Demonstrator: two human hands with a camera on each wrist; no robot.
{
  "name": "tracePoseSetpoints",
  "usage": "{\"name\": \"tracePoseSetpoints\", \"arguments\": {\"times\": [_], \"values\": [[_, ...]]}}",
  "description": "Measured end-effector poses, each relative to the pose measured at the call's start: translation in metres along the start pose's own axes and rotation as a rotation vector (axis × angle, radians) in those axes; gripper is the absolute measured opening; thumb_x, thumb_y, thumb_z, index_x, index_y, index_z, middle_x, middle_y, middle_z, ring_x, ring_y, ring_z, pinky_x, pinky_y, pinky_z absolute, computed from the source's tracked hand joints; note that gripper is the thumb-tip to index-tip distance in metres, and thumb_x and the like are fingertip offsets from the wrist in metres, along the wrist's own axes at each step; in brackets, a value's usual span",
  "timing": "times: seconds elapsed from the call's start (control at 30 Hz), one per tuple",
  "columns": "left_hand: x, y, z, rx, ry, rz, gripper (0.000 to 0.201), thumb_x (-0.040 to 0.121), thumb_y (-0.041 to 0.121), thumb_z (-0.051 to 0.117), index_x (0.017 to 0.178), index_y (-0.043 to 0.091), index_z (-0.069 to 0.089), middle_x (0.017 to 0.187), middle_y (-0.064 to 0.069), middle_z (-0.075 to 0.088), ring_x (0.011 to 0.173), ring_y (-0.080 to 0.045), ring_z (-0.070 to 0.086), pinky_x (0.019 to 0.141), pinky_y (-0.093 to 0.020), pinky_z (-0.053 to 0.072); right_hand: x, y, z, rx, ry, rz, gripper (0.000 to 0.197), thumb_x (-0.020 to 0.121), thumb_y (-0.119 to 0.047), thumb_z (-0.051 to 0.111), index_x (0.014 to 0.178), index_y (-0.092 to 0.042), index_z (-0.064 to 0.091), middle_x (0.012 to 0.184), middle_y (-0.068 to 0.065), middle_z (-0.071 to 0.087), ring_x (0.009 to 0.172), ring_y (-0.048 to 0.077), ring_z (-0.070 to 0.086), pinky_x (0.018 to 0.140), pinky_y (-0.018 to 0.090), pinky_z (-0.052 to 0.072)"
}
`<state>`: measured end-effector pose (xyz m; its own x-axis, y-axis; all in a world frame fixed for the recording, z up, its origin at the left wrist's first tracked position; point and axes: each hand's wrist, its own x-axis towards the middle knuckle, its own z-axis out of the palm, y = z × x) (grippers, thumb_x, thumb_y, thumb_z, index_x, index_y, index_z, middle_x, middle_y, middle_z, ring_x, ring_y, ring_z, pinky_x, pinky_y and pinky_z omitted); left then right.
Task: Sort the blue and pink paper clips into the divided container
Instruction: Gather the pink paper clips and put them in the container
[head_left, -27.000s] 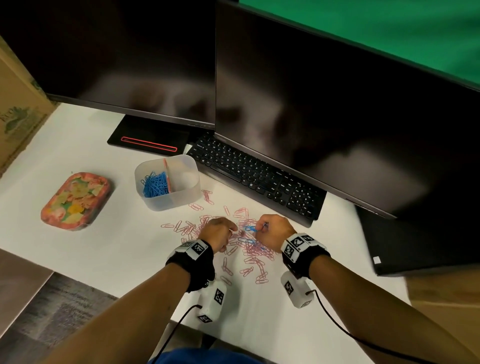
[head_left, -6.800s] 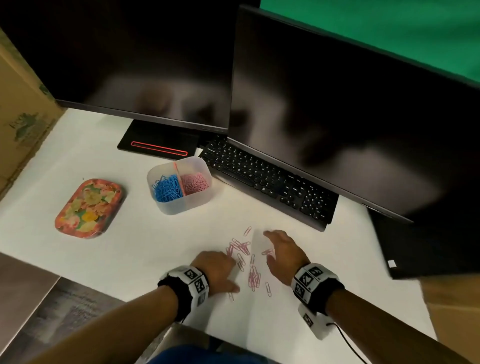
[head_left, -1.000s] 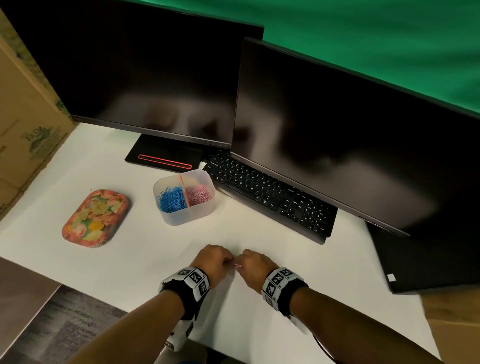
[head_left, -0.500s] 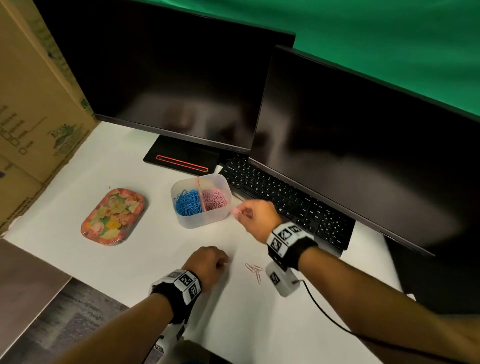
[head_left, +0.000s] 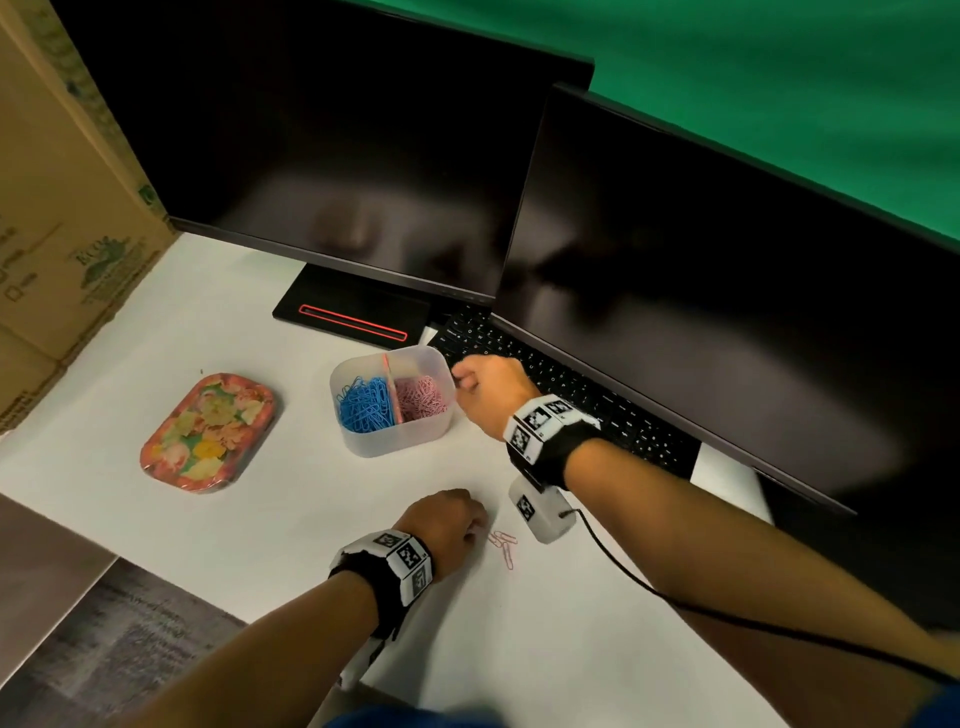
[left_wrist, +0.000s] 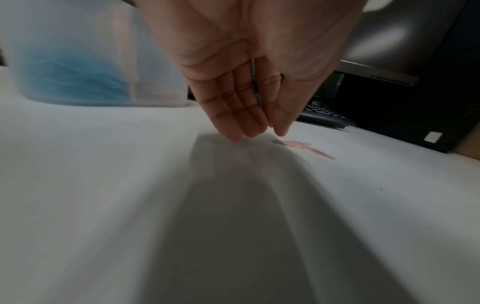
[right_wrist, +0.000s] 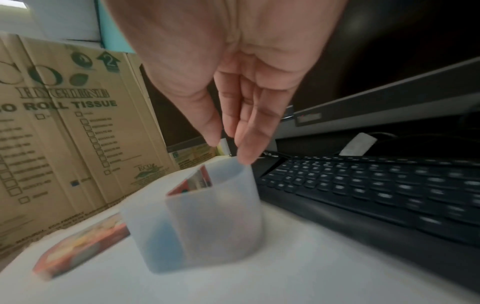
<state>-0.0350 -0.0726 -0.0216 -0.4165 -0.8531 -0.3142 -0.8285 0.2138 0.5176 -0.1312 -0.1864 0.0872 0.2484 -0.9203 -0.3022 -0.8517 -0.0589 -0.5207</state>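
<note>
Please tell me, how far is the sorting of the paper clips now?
Nearly finished. The divided container already holds the blue clips in its left compartment and the pink clips in its right one. The right hand is at the container's right rim; whether it holds a clip cannot be seen. A few loose pink clips lie on the table beside the left hand.

The loose pile of pink clips on the bench (head_left: 597, 649) has gone from dozens to a few pink clips (head_left: 503, 543) lying just right of the left hand (head_left: 445, 522). The container (head_left: 395, 439), which first held only blue clips, now has a pink heap (head_left: 422, 397) in its right compartment. The right hand (head_left: 493, 389) has left its place beside the left hand and moved up to the container's right rim, fingers (right_wrist: 249, 142) now straight and pointing down, no clip visible between them.
</note>
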Motion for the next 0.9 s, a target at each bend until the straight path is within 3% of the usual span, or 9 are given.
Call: {"name": "tracePoseSetpoints", "arguments": {"times": [0.13, 0.27, 0.5, 0.67, 0.9], "values": [[0.012, 0.011, 0.004, 0.067, -0.046, 0.041, 0.029, 0.086, 0.020, 0.049, 0.111, 0.024, 0.064, 0.114, 0.000, 0.056, 0.103, -0.023, 0.058, 0.088, -0.033, 0.049, -0.047, 0.069, 0.022, -0.163, -0.108, 0.153, 0.025, 0.089, -0.025, 0.060, 0.114, -0.025, 0.065, 0.112, 0.001, 0.068, 0.098, 0.020, 0.065, 0.089, 0.030, 0.054], [0.020, 0.022, 0.010, 0.131, -0.081, 0.050, 0.022, 0.090, 0.029, 0.050, 0.105, 0.026, 0.064, 0.108, 0.000, 0.054, 0.101, -0.023, 0.057, 0.084, -0.035, 0.049, -0.101, 0.110, 0.061, -0.247, -0.265, 0.096, 0.034, 0.086, -0.033, 0.064, 0.118, -0.023, 0.061, 0.120, 0.002, 0.056, 0.111, 0.024, 0.058, 0.095, 0.031, 0.048], [0.019, 0.027, 0.015, 0.232, -0.150, -0.007, 0.025, 0.092, 0.028, 0.046, 0.109, 0.020, 0.062, 0.110, -0.003, 0.053, 0.104, -0.025, 0.056, 0.084, -0.037, 0.048, -0.110, 0.112, 0.097, -0.158, -0.198, 0.108, 0.023, 0.094, -0.023, 0.049, 0.112, -0.018, 0.062, 0.111, 0.008, 0.056, 0.103, 0.030, 0.059, 0.087, 0.033, 0.049], [0.009, 0.028, 0.021, 0.295, -0.154, -0.017, 0.025, 0.097, 0.026, 0.042, 0.113, 0.013, 0.054, 0.117, -0.007, 0.052, 0.107, -0.027, 0.054, 0.083, -0.038, 0.047, -0.103, 0.110, 0.101, -0.233, -0.249, 0.115, 0.021, 0.089, -0.007, 0.053, 0.105, -0.012, 0.066, 0.110, 0.011, 0.062, 0.100, 0.030, 0.063, 0.083, 0.034, 0.053], [-0.004, 0.020, 0.002, 0.317, -0.092, 0.016, 0.022, 0.093, 0.017, 0.046, 0.114, 0.015, 0.052, 0.117, -0.006, 0.050, 0.106, -0.026, 0.053, 0.080, -0.041, 0.050, -0.103, 0.095, 0.080, -0.244, -0.244, 0.022, 0.023, 0.094, -0.016, 0.047, 0.107, -0.015, 0.065, 0.114, 0.009, 0.060, 0.103, 0.030, 0.061, 0.086, 0.032, 0.049]]}}
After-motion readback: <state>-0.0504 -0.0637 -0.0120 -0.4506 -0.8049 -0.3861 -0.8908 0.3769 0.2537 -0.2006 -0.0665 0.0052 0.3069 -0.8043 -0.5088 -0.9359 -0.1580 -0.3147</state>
